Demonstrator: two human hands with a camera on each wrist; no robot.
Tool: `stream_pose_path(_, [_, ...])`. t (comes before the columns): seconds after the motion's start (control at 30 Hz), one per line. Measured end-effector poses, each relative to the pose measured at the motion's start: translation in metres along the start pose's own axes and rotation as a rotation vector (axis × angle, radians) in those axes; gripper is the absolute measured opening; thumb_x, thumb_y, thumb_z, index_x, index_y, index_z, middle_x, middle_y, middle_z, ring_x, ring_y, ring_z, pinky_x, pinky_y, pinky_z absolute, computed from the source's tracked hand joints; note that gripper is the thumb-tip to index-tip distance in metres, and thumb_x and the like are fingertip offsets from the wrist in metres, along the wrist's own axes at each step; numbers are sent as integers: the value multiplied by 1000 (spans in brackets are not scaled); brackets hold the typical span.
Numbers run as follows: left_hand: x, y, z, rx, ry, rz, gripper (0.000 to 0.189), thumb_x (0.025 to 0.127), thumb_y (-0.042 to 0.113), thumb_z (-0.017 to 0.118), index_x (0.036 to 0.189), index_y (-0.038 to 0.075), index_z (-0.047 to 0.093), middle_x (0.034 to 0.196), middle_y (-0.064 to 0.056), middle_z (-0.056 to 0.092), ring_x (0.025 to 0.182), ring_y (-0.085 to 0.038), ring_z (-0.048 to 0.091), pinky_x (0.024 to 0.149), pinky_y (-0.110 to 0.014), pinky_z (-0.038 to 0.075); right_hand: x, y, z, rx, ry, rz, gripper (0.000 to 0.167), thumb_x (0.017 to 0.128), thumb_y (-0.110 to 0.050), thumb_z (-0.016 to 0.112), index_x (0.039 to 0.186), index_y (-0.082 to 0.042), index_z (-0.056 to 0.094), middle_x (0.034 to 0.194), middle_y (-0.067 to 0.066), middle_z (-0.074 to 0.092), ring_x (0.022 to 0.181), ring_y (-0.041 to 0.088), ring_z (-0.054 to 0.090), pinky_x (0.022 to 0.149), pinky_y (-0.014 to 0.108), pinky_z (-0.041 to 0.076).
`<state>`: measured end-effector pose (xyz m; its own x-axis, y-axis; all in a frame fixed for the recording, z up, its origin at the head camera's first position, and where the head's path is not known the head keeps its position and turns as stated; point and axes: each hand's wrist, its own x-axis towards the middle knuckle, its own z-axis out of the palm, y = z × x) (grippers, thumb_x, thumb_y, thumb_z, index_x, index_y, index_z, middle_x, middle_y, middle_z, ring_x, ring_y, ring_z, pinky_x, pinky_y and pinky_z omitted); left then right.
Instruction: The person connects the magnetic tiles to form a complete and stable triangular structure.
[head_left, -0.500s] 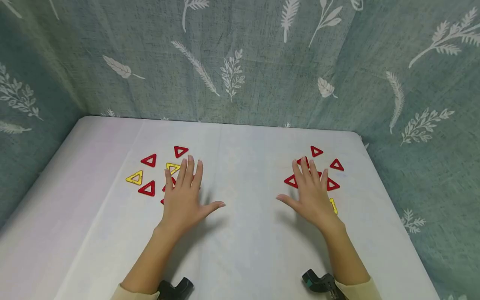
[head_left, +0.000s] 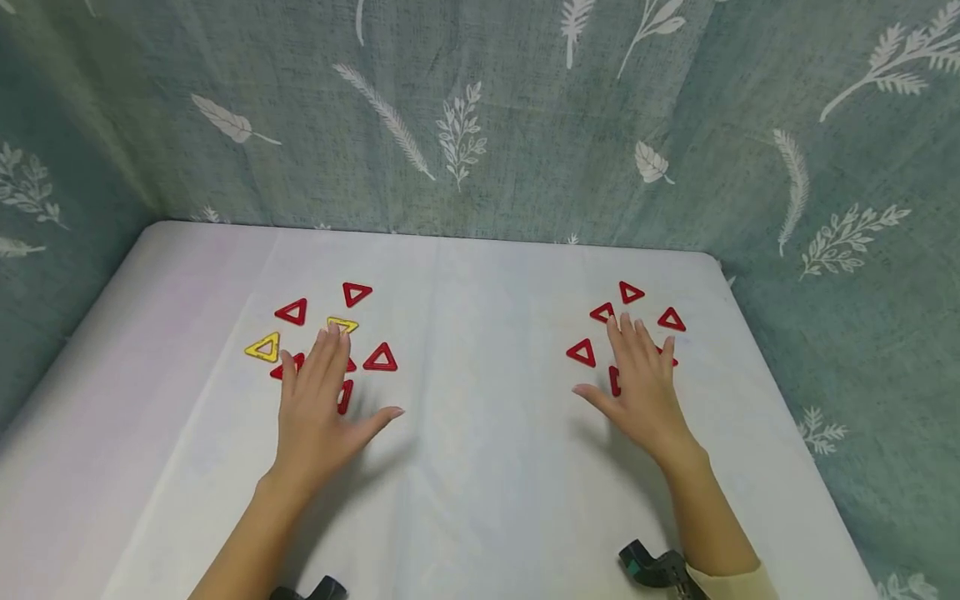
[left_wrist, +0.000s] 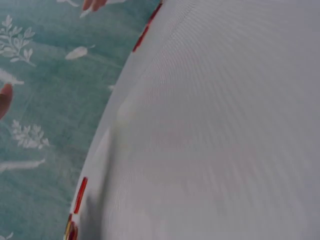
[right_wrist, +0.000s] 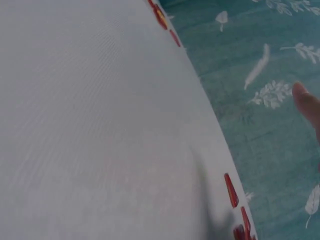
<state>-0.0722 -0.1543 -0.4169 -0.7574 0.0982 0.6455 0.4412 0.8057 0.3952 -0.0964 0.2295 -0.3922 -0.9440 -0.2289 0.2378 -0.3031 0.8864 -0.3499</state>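
Observation:
In the head view my left hand (head_left: 318, 408) is held over a group of hollow triangle pieces, fingers straight and thumb spread out. A yellow triangle (head_left: 341, 320) shows at its fingertips, partly covered. Right of that hand lies a red triangle (head_left: 381, 367); another yellow triangle (head_left: 277, 347) is to its left. My right hand (head_left: 645, 396), fingers extended, is over a second group and hides part of it. Beside its fingers is a red triangle (head_left: 591, 352). Shadows fall under both hands, which grip nothing. Only a thumb (right_wrist: 306, 102) shows clearly in the right wrist view.
A white-covered table (head_left: 480, 417) bears both groups, with a wide stretch of cloth between them. Green leaf-patterned fabric (head_left: 510, 117) rises behind the table and at its sides. A black device (head_left: 652, 568) is on the right wrist.
My left hand has shifted left, uncovering a red triangle. My right hand has moved slightly right, and the yellow piece beside it is now hidden. The head view has shifted slightly.

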Motion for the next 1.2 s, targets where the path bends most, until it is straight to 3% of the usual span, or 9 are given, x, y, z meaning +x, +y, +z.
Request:
stream_pose_path(0.13, [-6,-8,-7,-107,86,9,92,79,71,54,142,5,41,145,-16,43,135,-29,39,112,-57,11,-3,7,1,16,16,-6,91,78,-42,71,148,-3,27,152,23,24,141,41,17,107,66,-4])
stream_pose_path(0.4, [-20,-25,-17,-234,90,-62,94,76,65,62,143,3,39,146,-15,41,137,-17,36,114,-50,14,-14,24,3,133,76,-20,88,76,-29,76,146,-3,30,148,24,32,137,42,25,108,64,-2])
stream_pose_path(0.53, [-29,-33,-18,-167,57,-127,93,76,64,63,141,2,41,141,-21,45,133,-30,41,113,-52,15,-19,32,7,233,96,-20,82,75,-17,78,143,1,35,143,24,38,133,42,30,109,63,8])
stream_pose_path(0.6, [-33,-37,-18,-139,31,-167,88,75,51,75,141,2,42,139,-24,46,129,-37,43,113,-50,17,-22,35,8,283,100,-8,78,75,-12,78,141,1,38,141,23,41,132,43,31,106,65,17])
stream_pose_path(0.77, [-39,-43,-13,-154,-33,-251,94,59,5,87,141,1,41,141,-23,45,124,-41,45,110,-20,23,-28,43,11,285,140,5,73,73,-7,79,137,1,44,136,22,47,127,41,37,94,64,36])
stream_pose_path(0.87, [-42,-48,-8,-167,-68,-283,92,60,2,86,141,-1,41,141,-22,45,124,-40,44,103,-6,20,-32,50,13,250,164,12,72,71,-4,80,135,3,46,133,22,49,123,38,42,91,59,41])
stream_pose_path(1.0, [-45,-52,-4,-151,-128,-299,88,64,5,85,140,-1,42,139,-23,46,126,-41,42,97,0,18,-37,60,14,210,157,54,66,72,-6,80,130,3,51,127,22,53,118,36,43,89,56,43])
stream_pose_path(1.1, [-47,-53,-3,-124,-181,-306,85,66,8,84,140,1,43,136,-22,49,126,-40,44,98,-7,27,-42,69,12,165,140,106,59,72,-10,81,125,0,58,121,18,56,114,33,45,90,42,46])
stream_pose_path(1.2, [-48,-51,-1,-100,-242,-317,80,69,10,83,139,1,44,133,-20,53,123,-39,46,97,-31,42,-49,80,9,142,107,180,54,73,-14,82,122,-3,61,116,13,57,110,29,48,88,27,47])
